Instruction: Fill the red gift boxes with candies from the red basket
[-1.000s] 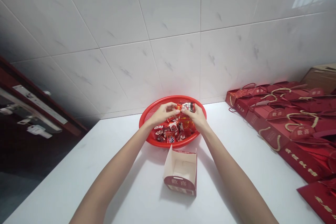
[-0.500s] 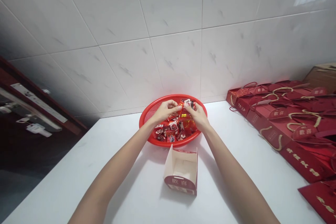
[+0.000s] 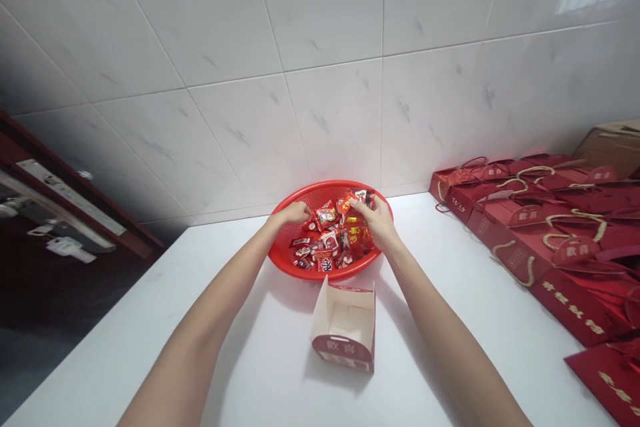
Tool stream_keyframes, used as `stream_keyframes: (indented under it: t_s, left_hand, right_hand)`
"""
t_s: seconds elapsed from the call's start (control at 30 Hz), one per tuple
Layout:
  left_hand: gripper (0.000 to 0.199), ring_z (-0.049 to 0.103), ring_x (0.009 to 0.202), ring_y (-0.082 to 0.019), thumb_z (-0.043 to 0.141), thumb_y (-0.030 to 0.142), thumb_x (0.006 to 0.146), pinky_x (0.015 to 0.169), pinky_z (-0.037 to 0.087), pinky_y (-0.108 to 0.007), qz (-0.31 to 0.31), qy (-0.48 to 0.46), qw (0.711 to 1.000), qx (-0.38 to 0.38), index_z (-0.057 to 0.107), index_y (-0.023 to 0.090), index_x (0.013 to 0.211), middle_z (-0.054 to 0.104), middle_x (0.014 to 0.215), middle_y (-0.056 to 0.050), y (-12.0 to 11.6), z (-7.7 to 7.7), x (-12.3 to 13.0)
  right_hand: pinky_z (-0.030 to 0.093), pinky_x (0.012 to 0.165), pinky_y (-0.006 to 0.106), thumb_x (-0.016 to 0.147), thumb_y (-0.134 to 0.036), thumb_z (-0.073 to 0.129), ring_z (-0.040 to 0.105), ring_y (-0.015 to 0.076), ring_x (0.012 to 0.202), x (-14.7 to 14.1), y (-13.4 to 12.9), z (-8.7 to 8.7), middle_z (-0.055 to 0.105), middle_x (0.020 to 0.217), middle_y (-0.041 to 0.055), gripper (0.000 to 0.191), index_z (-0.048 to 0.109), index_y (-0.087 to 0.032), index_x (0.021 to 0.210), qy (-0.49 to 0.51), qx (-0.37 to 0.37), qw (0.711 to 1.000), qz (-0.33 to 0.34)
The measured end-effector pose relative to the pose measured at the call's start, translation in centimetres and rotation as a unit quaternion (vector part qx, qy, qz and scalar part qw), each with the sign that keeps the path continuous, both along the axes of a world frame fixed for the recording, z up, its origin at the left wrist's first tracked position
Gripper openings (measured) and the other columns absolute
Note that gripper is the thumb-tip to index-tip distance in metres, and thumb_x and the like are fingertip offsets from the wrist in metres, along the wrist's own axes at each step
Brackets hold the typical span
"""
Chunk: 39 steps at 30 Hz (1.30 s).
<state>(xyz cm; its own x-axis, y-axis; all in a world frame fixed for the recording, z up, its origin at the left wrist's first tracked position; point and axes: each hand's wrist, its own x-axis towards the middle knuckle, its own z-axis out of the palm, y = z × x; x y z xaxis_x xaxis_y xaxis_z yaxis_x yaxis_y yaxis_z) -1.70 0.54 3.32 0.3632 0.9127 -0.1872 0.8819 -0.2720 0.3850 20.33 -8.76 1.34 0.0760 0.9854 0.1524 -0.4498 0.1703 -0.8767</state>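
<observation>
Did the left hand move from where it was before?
Yes. The left hand has moved left, closer to the left side of the red basket.

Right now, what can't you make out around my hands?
Head view: fingertips of the left hand, hidden by the hand itself; its grip is unclear.
Head view: floor of the red strainer basket, covered by wrapped candies.
Head view: nearest red gift box, cut off by the right edge.
Head view: fine lettering on these candies, too small.

Room to pass lies over the bare surface (image 3: 265,373) on either side of the open carton (image 3: 345,352), which stands between the forearms (image 3: 430,307) just before the red basket (image 3: 307,273), while the tiled wall (image 3: 333,20) bounds the back and red gift boxes (image 3: 513,213) crowd the right.
</observation>
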Motion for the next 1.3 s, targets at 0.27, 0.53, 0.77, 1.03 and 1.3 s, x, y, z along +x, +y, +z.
stream_keyframes:
  t_s: [0.27, 0.53, 0.77, 1.03, 1.3]
  left_hand:
    - [0.063, 0.065, 0.111, -0.022, 0.053, 0.008, 0.068, 0.087, 0.049, -0.024, -0.046, 0.074, 0.996, -0.017, 0.065, 0.027, 0.127, 0.071, 0.129, -0.003, 1.1, -1.9, 1.0]
    - [0.035, 0.069, 0.087, -0.026, 0.078, 0.022, 0.056, 0.072, 0.051, -0.028, -0.022, 0.177, 0.983, -0.054, 0.075, 0.024, 0.091, 0.076, 0.092, -0.005, 0.8, -2.7, 0.3]
    - [0.012, 0.065, 0.071, -0.023, 0.078, 0.027, 0.056, 0.066, 0.048, -0.027, -0.023, 0.191, 0.978, -0.080, 0.075, 0.023, 0.066, 0.071, 0.068, -0.002, -0.1, -2.2, -0.1]
    - [0.010, 0.066, 0.072, -0.022, 0.076, 0.024, 0.055, 0.066, 0.046, -0.026, -0.030, 0.106, 0.991, -0.070, 0.077, 0.023, 0.065, 0.073, 0.066, -0.001, -0.9, -1.2, -0.8]
    - [0.029, 0.072, 0.092, -0.025, 0.066, 0.039, 0.073, 0.084, 0.052, -0.030, -0.035, -0.081, 0.996, -0.012, 0.080, 0.020, 0.091, 0.081, 0.092, -0.005, -4.0, 0.4, -1.7]
  right_hand:
    - [0.059, 0.078, 0.037, 0.063, -0.042, 0.086, 0.072, 0.0239, 0.087, -0.1, -0.1, 0.1, 0.075, 0.088, 0.0031, 0.039, 0.067, -0.021, 0.091, 0.006, 0.004, 1.000, 0.008]
    - [0.060, 0.083, 0.038, 0.061, -0.044, 0.087, 0.071, 0.0259, 0.097, -0.1, 0.1, -0.1, 0.076, 0.099, 0.0046, 0.043, 0.067, -0.021, 0.093, 0.012, 0.006, 1.000, 0.010]
    - [0.060, 0.084, 0.039, 0.062, -0.045, 0.087, 0.070, 0.0261, 0.100, 0.0, 0.2, -0.2, 0.076, 0.101, 0.0044, 0.045, 0.067, -0.021, 0.095, 0.009, 0.016, 1.000, 0.008]
    - [0.059, 0.084, 0.040, 0.061, -0.046, 0.088, 0.070, 0.0257, 0.096, 0.1, -0.2, 0.1, 0.075, 0.092, 0.0036, 0.045, 0.067, -0.022, 0.093, 0.002, 0.016, 1.000, 0.011]
    - [0.058, 0.085, 0.037, 0.061, -0.047, 0.087, 0.070, 0.0234, 0.093, 0.1, -0.2, 0.1, 0.076, 0.096, 0.0035, 0.049, 0.067, -0.019, 0.096, -0.014, 0.020, 1.000, 0.019]
